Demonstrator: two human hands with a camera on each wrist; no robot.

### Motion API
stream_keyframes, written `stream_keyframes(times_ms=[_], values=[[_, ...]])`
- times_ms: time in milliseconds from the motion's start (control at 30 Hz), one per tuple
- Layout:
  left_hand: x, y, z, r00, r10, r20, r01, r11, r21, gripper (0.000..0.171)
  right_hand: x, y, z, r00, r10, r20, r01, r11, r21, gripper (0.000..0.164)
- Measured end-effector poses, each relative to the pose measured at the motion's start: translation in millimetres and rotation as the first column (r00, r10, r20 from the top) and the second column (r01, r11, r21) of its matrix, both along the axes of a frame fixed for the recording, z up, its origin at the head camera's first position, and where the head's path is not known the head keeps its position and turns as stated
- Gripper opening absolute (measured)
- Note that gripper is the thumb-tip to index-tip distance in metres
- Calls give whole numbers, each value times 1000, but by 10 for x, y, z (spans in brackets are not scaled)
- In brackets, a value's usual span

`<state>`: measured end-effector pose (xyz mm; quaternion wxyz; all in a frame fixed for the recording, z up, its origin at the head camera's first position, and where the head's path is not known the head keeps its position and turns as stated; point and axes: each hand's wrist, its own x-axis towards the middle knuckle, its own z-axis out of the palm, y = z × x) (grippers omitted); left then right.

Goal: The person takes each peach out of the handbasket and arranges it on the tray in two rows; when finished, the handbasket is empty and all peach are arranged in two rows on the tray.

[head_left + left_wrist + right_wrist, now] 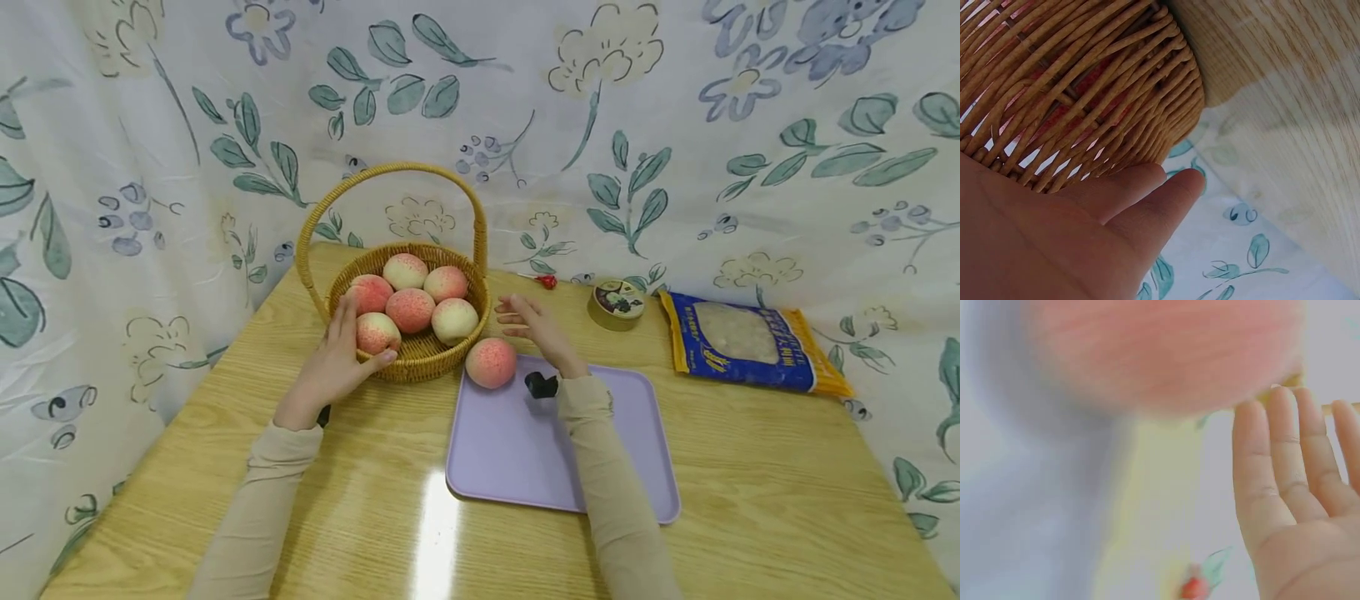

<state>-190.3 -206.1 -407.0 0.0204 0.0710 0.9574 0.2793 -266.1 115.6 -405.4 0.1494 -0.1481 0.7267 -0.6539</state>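
Note:
My left hand point(333, 358) rests against the left side of a wicker basket point(427, 368) with a tall arched handle. In the left wrist view its fingers point(1160, 206) lie extended along the woven outer wall. Several pink and cream peaches point(410, 311) lie inside the basket. One more peach point(491, 363) sits on the far left corner of a lilac tray point(510, 467), close to the basket. Above the tray's far edge, my right hand point(536, 327) holds nothing. Its fingers point(1252, 456) are spread and nearly straight beside that peach, apparently without touching it.
A round tin point(617, 305) stands behind the tray, and a red-headed lollipop point(547, 282) lies near the back edge. Toward the right is a blue and yellow packet point(750, 343). Floral cloth point(525, 100) hangs behind the wooden table point(360, 517).

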Motion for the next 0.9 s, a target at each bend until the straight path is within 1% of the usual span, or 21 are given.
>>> stream_keyframes(times_ms=[67,167,267,367,500,567,600,667,733,800,867,900], values=[[-7,-16,-13,1000,2,-8,-2,1000,2,112,-37,-62,134,1000,-10,-10,10,999,-53,52],[-9,-27,-13,1000,0,-9,0,1000,0,113,-70,-189,332,1000,21,7,-20,997,-72,49],[3,-21,4,1000,-2,4,2,1000,-4,113,-94,-346,485,995,74,62,-71,996,-53,51],[15,-9,19,1000,-2,17,2,1000,-5,114,-110,-513,583,981,133,143,-128,991,-42,52],[21,-16,22,1000,4,23,-4,1000,2,112,-116,-776,609,950,199,240,-193,980,-52,51],[22,-21,20,1000,11,26,-11,1000,2,112,-106,-924,588,924,251,289,-247,968,-50,52],[19,-23,16,999,15,28,-15,1000,5,111,-104,-1000,570,910,269,314,-273,961,-31,53],[18,-22,13,999,19,31,-19,1000,10,111,-93,-1146,537,884,300,358,-335,941,39,55],[19,-21,8,999,19,35,-19,1000,16,111,-84,-1276,515,866,316,387,-387,914,120,57],[17,-21,4,999,13,36,-14,1000,18,112,-73,-1381,518,866,310,393,-408,891,197,57],[19,-29,6,999,11,33,-11,1000,16,112,-53,-1465,543,875,313,370,-417,875,245,56],[21,-37,8,999,12,30,-12,1000,16,112,-40,-1502,560,879,315,359,-418,872,257,55]])
